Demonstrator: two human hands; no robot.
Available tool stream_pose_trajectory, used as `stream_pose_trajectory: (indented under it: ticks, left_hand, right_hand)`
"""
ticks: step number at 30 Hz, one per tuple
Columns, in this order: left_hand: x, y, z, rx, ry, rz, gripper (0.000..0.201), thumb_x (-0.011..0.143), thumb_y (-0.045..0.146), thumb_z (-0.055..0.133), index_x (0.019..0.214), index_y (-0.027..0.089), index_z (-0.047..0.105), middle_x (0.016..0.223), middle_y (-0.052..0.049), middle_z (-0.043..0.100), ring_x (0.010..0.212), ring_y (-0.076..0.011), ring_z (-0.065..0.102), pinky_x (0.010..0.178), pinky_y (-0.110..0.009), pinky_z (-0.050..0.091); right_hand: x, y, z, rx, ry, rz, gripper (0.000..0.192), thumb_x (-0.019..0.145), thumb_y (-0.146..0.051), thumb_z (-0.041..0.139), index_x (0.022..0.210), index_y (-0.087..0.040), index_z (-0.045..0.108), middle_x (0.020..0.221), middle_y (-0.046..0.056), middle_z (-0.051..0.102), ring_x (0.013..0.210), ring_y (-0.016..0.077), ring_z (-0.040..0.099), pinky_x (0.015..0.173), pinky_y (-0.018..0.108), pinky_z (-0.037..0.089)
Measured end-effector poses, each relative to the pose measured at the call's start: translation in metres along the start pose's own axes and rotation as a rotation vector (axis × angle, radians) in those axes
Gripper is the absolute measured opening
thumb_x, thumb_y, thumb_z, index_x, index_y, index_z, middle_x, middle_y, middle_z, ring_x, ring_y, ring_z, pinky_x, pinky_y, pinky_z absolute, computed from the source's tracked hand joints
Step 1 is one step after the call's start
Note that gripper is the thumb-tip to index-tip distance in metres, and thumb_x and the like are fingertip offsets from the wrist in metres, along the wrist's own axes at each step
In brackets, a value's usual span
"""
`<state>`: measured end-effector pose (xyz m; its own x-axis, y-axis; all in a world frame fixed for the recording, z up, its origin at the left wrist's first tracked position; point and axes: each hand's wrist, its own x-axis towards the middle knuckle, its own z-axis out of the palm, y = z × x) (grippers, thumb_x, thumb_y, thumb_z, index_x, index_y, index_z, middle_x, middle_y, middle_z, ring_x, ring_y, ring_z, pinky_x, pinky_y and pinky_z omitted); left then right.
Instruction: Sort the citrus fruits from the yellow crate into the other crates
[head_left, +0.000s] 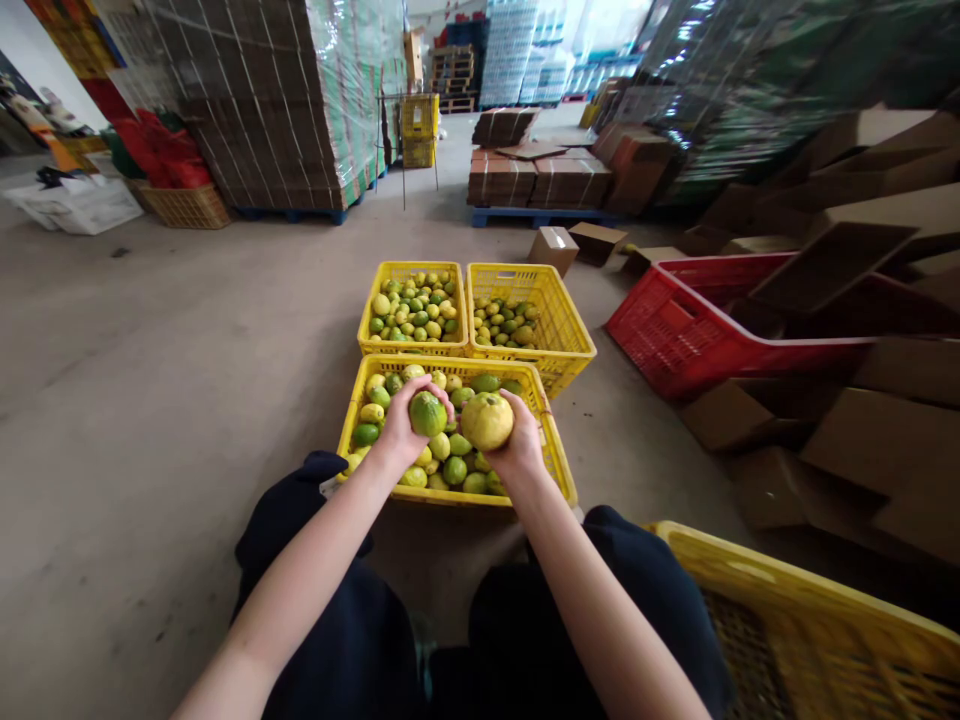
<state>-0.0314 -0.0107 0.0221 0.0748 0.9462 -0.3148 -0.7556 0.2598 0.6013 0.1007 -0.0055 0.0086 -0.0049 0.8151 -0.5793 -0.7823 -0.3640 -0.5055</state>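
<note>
Holding one fruit in each hand, the person is sitting or squatting just behind the near yellow crate (553, 440). The left hand (402, 428) is cupping a green fruit (428, 414), its grip wrapped around the sides and back; the right hand (522, 440) is gripping a larger yellow fruit (486, 422), with the thumb lying along its right edge. Both fruits are hovering side by side above the near crate, slightly apart, over a layer of loose green and yellow fruit (454, 470). Beyond, a far left crate (412, 349) and a far right crate (562, 315) are standing on the floor (187, 330), each holding more fruit, and a red crate (660, 330) is sitting farther right. Handling these well is probably calling for cradling rather than squeezing, since bruising is likely the main risk. Carrying them low over the pile would be making any slip a short fall, and lowering each fruit gently into a gap would be sparing its neighbours from knocks.
</note>
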Motion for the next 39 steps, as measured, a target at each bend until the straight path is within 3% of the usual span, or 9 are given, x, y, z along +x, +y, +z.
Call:
stream_pose_trajectory:
  ticks: [15, 26, 39]
  left_hand:
    - [-0.0003, 0.0001, 0.0009, -0.001, 0.000, -0.014, 0.030, 0.081, 0.022, 0.056, 0.051, 0.016, 0.054, 0.051, 0.000, 0.054, 0.049, -0.0113, 0.054, 0.056, -0.026, 0.046]
    - [0.0015, -0.0011, -0.0047, 0.005, -0.107, -0.005, 0.032, 0.081, 0.024, 0.056, 0.050, 0.016, 0.054, 0.051, 0.000, 0.053, 0.048, -0.0114, 0.054, 0.055, -0.026, 0.044]
    - [-0.0003, 0.0001, -0.0019, 0.029, -0.124, -0.012, 0.035, 0.082, 0.023, 0.054, 0.048, 0.016, 0.054, 0.049, -0.001, 0.052, 0.047, -0.0113, 0.053, 0.051, -0.025, 0.042]
  right_hand:
    - [0.0000, 0.0002, 0.0008, -0.014, -0.002, 0.007, 0.009, 0.081, -0.025, 0.057, 0.073, -0.020, 0.058, 0.056, 0.000, 0.064, 0.056, 0.0188, 0.067, 0.060, 0.033, 0.060]
    - [0.0009, 0.0003, 0.0001, -0.015, 0.000, 0.004, 0.009, 0.080, -0.024, 0.058, 0.072, -0.019, 0.058, 0.056, -0.001, 0.064, 0.053, 0.0183, 0.065, 0.059, 0.033, 0.060]
    - [-0.0017, 0.0001, 0.0038, -0.036, 0.022, 0.008, 0.009, 0.080, -0.024, 0.056, 0.073, -0.020, 0.058, 0.055, -0.002, 0.063, 0.055, 0.0181, 0.066, 0.063, 0.034, 0.061]
